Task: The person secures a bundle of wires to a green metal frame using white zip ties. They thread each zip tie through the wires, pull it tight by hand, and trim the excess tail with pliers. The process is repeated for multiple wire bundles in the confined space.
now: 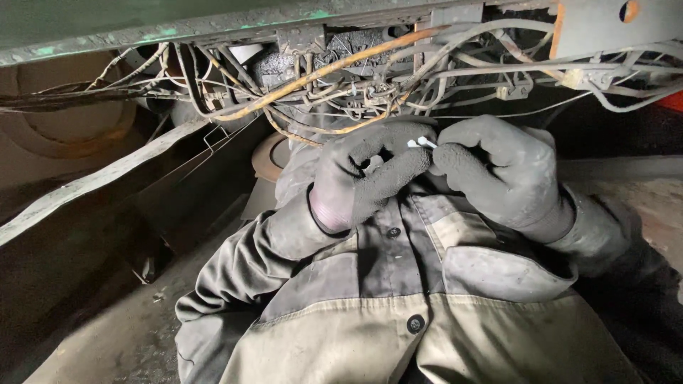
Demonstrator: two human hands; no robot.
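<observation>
— What are the two hands doing?

— Both wear dark grey knit gloves and meet just below the tangle of wires (pixel 356 85). The left hand (pixel 366 178) is curled nearly closed, thumb and forefinger pinched on a small white piece (pixel 421 142). The right hand (pixel 498 174) is curled just as tightly, its fingertips touching the same white piece from the other side.

— So where does that white piece sit?

— Between the two sets of fingertips, a little under the lowest loops of the tangle of wires. Whether it is joined to any wire, I cannot tell; it is too small.

— What is around the wires?

— Above them runs a green metal edge (pixel 178 32) with chipped paint. An orange cable (pixel 320 75) crosses the tangle slantwise. To the left of the wires a pale flat bar (pixel 92 181) slopes downward. Below the wires and under the hands lies the person's grey and tan work jacket (pixel 398 306), buttoned, with dusty sleeves.
</observation>
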